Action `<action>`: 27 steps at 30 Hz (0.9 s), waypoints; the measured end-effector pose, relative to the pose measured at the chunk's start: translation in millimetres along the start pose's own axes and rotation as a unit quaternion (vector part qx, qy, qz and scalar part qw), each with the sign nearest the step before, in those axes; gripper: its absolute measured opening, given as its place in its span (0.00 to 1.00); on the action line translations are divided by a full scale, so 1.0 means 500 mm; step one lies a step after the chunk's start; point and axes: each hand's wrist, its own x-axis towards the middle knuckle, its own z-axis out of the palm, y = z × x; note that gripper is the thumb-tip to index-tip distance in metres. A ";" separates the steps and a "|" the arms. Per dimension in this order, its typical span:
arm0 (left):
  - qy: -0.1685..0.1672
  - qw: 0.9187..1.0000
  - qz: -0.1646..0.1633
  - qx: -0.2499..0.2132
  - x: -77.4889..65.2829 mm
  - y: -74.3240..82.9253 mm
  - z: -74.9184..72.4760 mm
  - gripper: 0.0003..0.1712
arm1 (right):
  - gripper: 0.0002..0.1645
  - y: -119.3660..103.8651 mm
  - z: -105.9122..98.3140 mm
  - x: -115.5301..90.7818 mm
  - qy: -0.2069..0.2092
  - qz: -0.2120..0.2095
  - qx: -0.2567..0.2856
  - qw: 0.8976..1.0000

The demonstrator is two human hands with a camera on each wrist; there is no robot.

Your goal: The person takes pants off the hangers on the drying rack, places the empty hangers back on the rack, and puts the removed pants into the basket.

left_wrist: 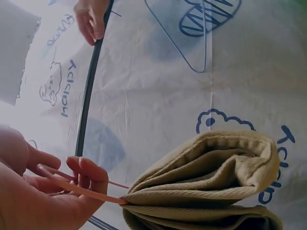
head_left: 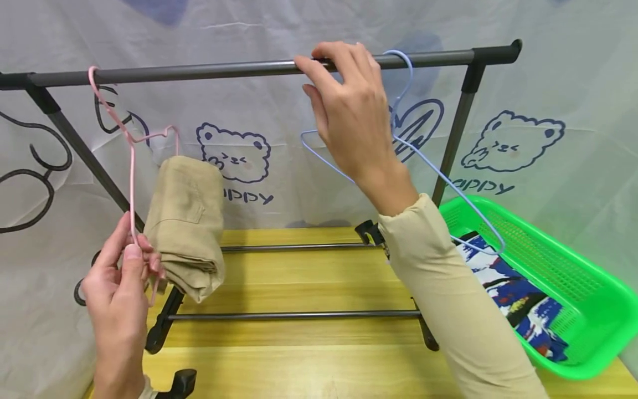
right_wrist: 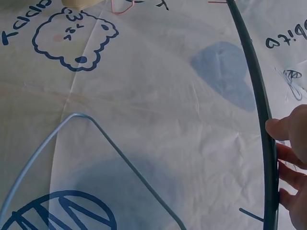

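Pinching the lower corner of a pink hanger (head_left: pixel 132 183) between thumb and fingers, the person's left hand (head_left: pixel 122 277) is nearest on its side, while across from it a long cream sleeve (head_left: pixel 448 288) reaches up from the bottom edge. Just beside the left hand, a folded khaki garment (head_left: pixel 186 221) hangs in a thick bundle over the pink hanger, its layers showing plainly in the left wrist view. Beneath them spreads a yellow wood-grain desk (head_left: pixel 299 366), with the rack's thin lower bars (head_left: pixel 299 316) running across above it. On the right of the desk, a green basket (head_left: pixel 605 310) holds a garment patterned in blue, white and black (head_left: pixel 518 299). Higher up, the right hand (head_left: pixel 356 102) is curled over the rack's dark top rail (head_left: pixel 199 72), thumb and fingers against it. The pink hanger's hook sits over the left part of that rail; near its right end, just beside the right hand, hangs a light blue hanger (head_left: pixel 459 192), its lower corner in front of the basket. Farthest back, a pale, creased sheet (head_left: pixel 299 188) carries drawn bears (head_left: pixel 513 138), blue hearts and lettering.
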 end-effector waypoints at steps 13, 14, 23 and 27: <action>-0.014 0.996 -0.079 -0.025 0.009 0.013 -0.010 0.22 | 0.16 -0.006 0.011 0.021 0.005 0.051 -0.015 0.999; 0.001 0.997 -0.073 -0.038 0.009 0.012 -0.008 0.21 | 0.16 -0.006 0.010 0.023 0.002 0.052 -0.018 0.998; 0.134 0.989 0.023 0.049 0.026 -0.005 -0.017 0.12 | 0.16 -0.014 0.001 0.028 -0.026 0.062 -0.032 0.997; 0.155 0.936 0.065 0.309 0.025 -0.005 -0.032 0.14 | 0.16 -0.017 0.000 0.029 -0.023 0.060 -0.034 0.997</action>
